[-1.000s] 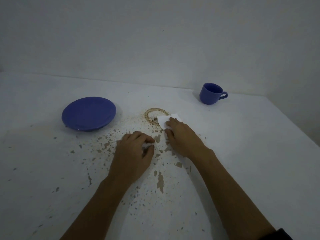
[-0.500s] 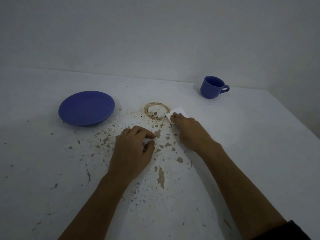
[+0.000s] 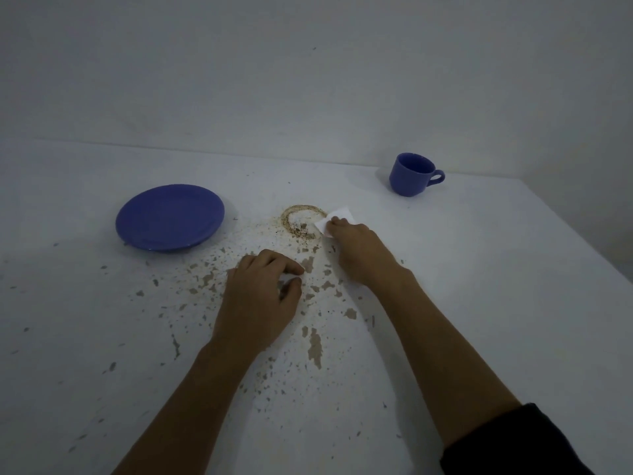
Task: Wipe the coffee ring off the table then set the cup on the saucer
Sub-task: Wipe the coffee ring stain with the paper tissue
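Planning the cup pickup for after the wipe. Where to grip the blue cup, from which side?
Probably by the handle: the cup stands upright with its loop pointing right, clear of other things. The right hand, now pressing the tissue, is nearer; come in from the cup's right.

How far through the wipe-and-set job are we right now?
Done: nothing fully. In hand: the right hand presses a white tissue on the coffee ring, whose right side looks partly gone. The left hand rests empty. Left: finish wiping, then move the cup onto the saucer.
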Demonstrator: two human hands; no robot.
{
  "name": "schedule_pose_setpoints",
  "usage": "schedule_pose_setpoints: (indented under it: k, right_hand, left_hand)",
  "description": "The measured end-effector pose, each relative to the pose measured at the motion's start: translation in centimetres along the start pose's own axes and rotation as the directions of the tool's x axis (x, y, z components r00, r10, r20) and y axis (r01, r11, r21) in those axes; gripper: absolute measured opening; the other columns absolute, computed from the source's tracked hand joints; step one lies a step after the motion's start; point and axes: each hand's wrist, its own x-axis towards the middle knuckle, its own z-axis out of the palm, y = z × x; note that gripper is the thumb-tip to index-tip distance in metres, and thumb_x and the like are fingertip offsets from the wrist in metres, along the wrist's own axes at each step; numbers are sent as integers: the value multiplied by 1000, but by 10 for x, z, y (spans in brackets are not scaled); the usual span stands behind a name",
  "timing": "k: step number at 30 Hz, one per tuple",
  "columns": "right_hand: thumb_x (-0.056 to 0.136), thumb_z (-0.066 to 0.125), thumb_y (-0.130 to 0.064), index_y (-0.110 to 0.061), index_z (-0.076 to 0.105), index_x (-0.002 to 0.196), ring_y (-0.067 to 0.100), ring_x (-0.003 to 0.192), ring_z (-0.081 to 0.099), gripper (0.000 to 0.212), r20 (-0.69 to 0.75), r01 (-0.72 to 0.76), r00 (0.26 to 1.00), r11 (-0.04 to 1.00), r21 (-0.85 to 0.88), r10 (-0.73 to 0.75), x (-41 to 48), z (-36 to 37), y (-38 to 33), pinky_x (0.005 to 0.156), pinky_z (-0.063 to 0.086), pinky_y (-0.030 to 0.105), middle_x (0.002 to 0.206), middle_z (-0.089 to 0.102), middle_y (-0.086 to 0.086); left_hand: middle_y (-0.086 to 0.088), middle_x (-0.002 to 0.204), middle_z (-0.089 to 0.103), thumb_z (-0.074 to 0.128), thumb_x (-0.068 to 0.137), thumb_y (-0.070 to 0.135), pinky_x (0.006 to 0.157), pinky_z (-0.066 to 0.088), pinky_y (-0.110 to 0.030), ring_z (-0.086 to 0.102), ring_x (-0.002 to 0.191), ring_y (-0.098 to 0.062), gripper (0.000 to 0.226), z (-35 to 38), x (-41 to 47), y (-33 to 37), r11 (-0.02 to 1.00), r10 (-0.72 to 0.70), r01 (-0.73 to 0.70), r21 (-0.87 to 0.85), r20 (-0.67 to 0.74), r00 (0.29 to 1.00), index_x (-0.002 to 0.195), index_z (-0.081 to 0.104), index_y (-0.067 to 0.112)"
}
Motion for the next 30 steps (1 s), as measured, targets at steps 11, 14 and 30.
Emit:
schedule_pose_setpoints:
  k: [11,14,30]
  right_hand:
    - [88,48,1,-17,34,143,32,122,49,59,15,10,1000,999,31,-11,-8,5,3,101,41,37,145,41,13]
    - [81,56,5,-9,41,138,33,119,52,61,-2,153,988,987,39,-153,-12,14,-14,99,43,40,145,42,11]
    - [88,53,1,-20,38,142,33,124,49,60,23,154,987,980,128,-159,-24,13,-1,105,42,43,144,46,12]
  left_hand:
    - [8,97,65,54,85,34,77,51,-42,55,88,-14,20,0,1,0,1000,-17,17,-1,19,1000,96,68,25]
    - [6,97,65,54,84,33,77,51,-43,55,88,-15,21,-1,1,2,1000,-20,20,12,13,1000,96,68,23]
    - [8,100,64,56,85,32,79,49,-38,53,90,-12,18,-3,1,4,999,-45,45,24,39,998,97,68,26]
